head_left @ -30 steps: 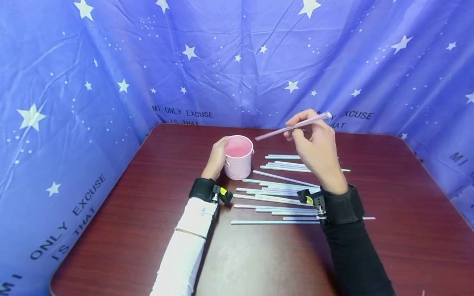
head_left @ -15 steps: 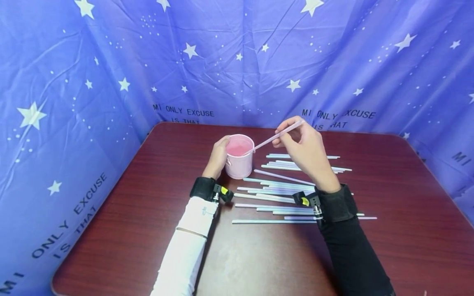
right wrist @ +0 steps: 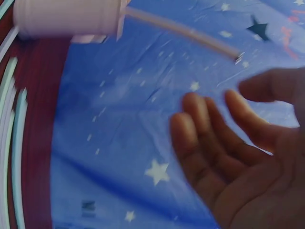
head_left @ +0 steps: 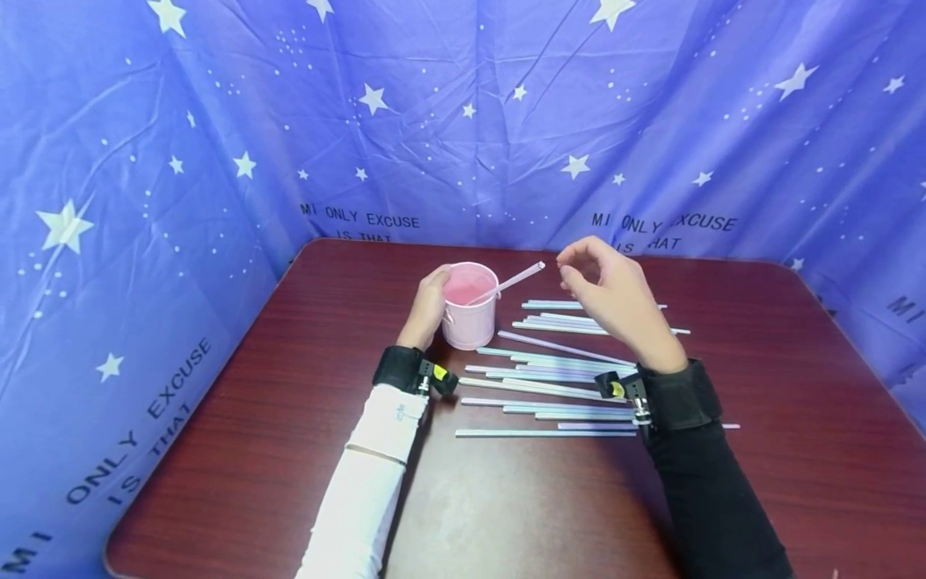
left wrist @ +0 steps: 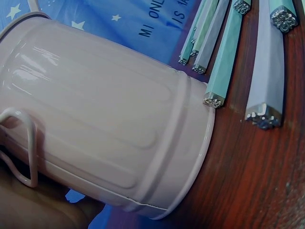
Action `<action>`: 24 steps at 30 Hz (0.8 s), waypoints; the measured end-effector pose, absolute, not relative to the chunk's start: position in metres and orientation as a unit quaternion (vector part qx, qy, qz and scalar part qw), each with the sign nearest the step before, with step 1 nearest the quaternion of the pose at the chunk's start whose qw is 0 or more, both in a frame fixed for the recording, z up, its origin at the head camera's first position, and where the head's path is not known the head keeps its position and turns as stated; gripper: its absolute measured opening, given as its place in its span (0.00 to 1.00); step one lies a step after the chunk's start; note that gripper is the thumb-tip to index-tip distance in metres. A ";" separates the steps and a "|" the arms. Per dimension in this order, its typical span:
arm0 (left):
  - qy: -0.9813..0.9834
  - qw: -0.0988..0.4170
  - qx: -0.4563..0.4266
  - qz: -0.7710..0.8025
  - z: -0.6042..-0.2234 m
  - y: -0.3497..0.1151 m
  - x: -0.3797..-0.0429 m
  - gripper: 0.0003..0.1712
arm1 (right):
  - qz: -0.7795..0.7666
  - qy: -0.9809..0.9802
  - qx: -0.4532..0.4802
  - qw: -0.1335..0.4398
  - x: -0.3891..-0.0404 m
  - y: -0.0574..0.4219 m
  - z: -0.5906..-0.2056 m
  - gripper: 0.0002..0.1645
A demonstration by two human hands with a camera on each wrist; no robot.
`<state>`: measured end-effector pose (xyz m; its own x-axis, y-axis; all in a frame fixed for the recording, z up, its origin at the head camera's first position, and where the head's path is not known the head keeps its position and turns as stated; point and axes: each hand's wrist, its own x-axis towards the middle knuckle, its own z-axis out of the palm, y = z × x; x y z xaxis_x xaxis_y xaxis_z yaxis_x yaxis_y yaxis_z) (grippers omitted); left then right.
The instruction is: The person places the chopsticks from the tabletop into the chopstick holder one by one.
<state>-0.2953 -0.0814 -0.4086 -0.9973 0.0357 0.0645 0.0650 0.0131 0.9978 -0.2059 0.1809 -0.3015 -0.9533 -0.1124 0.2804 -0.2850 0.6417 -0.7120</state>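
A small pink bucket point(head_left: 468, 324) stands on the table, and my left hand point(head_left: 425, 310) grips its left side at the rim. In the left wrist view the bucket's wall point(left wrist: 95, 100) fills much of the frame, with a wire handle point(left wrist: 31, 148) beside the fingers. One thin pale pink stick point(head_left: 517, 278) leans in the bucket, its upper end sticking out over the right rim. My right hand point(head_left: 615, 293) is just right of that end, holding nothing. In the right wrist view its fingers point(right wrist: 183, 131) are loosely bent and apart from the stick point(right wrist: 190, 34).
Several long, thin pastel sticks point(head_left: 546, 386) lie in rough rows on the dark red table point(head_left: 289, 338), right of and nearer than the bucket. Their ends look shiny and patterned close up. A blue curtain point(head_left: 434, 121) with white stars hangs around the table's back and sides.
My right hand brought the pink stick left and down into the bucket, let go of it, and drew back to the right. The left hand stays on the bucket.
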 end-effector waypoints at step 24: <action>-0.718 0.012 -0.035 -0.695 -0.409 -0.081 -0.296 0.29 | 0.202 -0.960 0.150 -0.121 -0.249 0.188 -0.388 0.09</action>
